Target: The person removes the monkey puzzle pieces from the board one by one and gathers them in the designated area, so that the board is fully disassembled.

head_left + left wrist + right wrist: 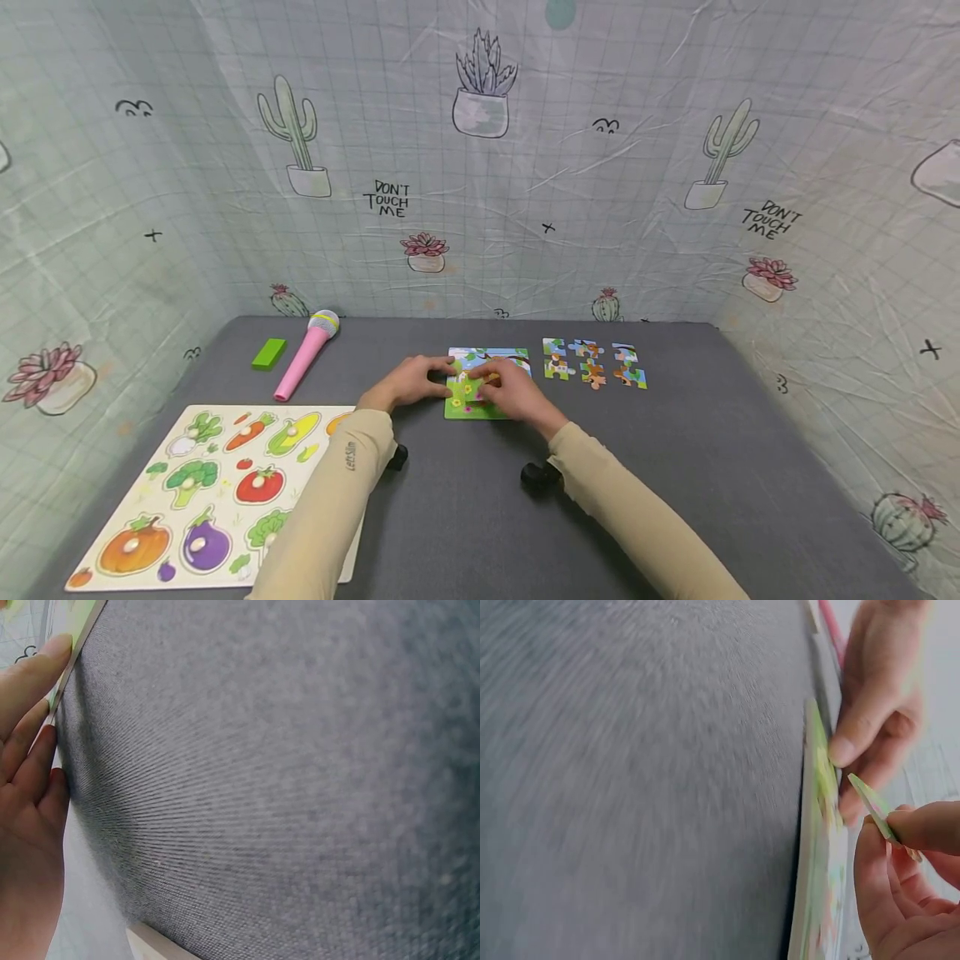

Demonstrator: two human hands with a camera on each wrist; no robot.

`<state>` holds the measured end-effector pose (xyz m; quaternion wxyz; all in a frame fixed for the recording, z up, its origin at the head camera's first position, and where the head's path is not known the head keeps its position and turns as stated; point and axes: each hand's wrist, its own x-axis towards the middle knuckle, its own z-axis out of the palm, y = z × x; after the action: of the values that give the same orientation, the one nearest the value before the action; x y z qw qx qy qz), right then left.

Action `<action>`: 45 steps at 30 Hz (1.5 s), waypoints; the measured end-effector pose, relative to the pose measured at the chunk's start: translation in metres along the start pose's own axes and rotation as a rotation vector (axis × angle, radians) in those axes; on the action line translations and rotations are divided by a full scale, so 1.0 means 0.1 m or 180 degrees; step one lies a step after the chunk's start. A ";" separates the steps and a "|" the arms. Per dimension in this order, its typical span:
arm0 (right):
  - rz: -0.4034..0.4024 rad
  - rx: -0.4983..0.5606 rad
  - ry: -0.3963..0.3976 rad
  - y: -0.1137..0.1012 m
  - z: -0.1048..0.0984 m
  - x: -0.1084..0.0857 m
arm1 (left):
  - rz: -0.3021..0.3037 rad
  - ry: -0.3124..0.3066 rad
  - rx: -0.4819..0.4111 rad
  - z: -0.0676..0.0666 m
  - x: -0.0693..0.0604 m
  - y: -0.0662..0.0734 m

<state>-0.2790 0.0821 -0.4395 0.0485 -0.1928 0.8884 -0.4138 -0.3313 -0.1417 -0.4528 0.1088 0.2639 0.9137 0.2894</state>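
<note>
A small picture puzzle board (456,409) lies at the middle of the table, its picture blue at the far side and green with flowers at the near side. My left hand (408,381) rests against the board's left edge; in the left wrist view its thumb (34,673) and fingertips touch that edge. Between thumb and fingers my right hand (519,393) pinches a green puzzle piece (871,804), tilted and just above the board. Parts of the board are hidden under the right hand. Several loose puzzle pieces (592,374) lie to the right of the board.
A large vegetable peg board (165,467) occupies the near left, partly under the left sleeve. Beyond it lie a pink toy microphone (302,362) and a green block (268,354). A patterned cloth wall (480,208) encloses the grey table (465,517) at the back and sides.
</note>
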 end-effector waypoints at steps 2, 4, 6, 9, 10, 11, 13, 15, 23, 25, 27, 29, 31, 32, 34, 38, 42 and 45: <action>0.0104 0.0141 0.0072 0.04 -0.07 -0.05 | -0.0012 -0.0006 -0.0008 0.00 0.00 0.00; 0.0211 0.0305 0.0115 0.09 -0.14 -0.11 | -0.0037 -0.0017 -0.0027 0.00 0.00 0.01; 0.0309 0.0417 0.0153 0.14 -0.22 -0.17 | -0.0055 -0.0026 -0.0050 0.01 0.00 0.02; 0.0413 0.0429 0.0223 0.24 -0.34 -0.26 | -0.0059 -0.0024 -0.0094 0.02 -0.01 0.04; 0.0440 0.0435 0.0242 0.27 -0.38 -0.29 | -0.0050 -0.0015 -0.0104 0.02 -0.01 0.05; 0.0480 0.0427 0.0270 0.29 -0.42 -0.32 | -0.0042 0.0003 -0.0113 0.02 -0.01 0.05; 0.0549 0.0456 0.0303 0.36 -0.49 -0.39 | -0.0018 0.0042 -0.0117 0.03 -0.02 0.06; 0.0601 0.0511 0.0321 0.42 -0.57 -0.45 | 0.0007 0.0080 -0.0102 0.03 -0.02 0.06; 0.0714 0.0495 0.0408 0.64 -0.85 -0.64 | 0.0007 0.0090 -0.0058 0.03 -0.02 0.05; 0.0728 0.0457 0.0406 0.68 -0.89 -0.67 | -0.0009 0.0091 -0.0051 0.03 -0.02 0.04; 0.0747 0.0392 0.0402 0.72 -0.92 -0.69 | -0.0018 0.0092 -0.0038 0.04 -0.02 0.03; 0.0762 0.0308 0.0399 0.76 -0.93 -0.70 | -0.0017 0.0094 -0.0035 0.04 -0.03 0.02; 0.0758 0.0218 0.0380 0.79 -0.92 -0.70 | -0.0017 0.0094 -0.0030 0.05 -0.03 0.02; 0.0748 0.0198 0.0370 0.80 -0.91 -0.70 | -0.0014 0.0096 -0.0025 0.05 -0.03 0.02; 0.0705 0.0212 0.0362 0.81 -0.89 -0.69 | -0.0012 0.0097 -0.0042 0.05 -0.03 0.02; 0.0605 0.0244 0.0304 0.81 -0.82 -0.66 | -0.0007 0.0094 -0.0061 0.05 -0.04 0.03; 0.0614 0.0060 0.0333 0.80 -0.78 -0.64 | -0.0007 0.0093 -0.0065 0.05 -0.04 0.04; 0.0611 -0.0117 0.0375 0.81 -0.77 -0.63 | -0.0002 0.0095 -0.0052 0.05 -0.04 0.03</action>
<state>-0.2646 0.2086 -0.4556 0.0322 -0.0829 0.9115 -0.4015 -0.3250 -0.1391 -0.4547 0.0974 0.2583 0.9129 0.3008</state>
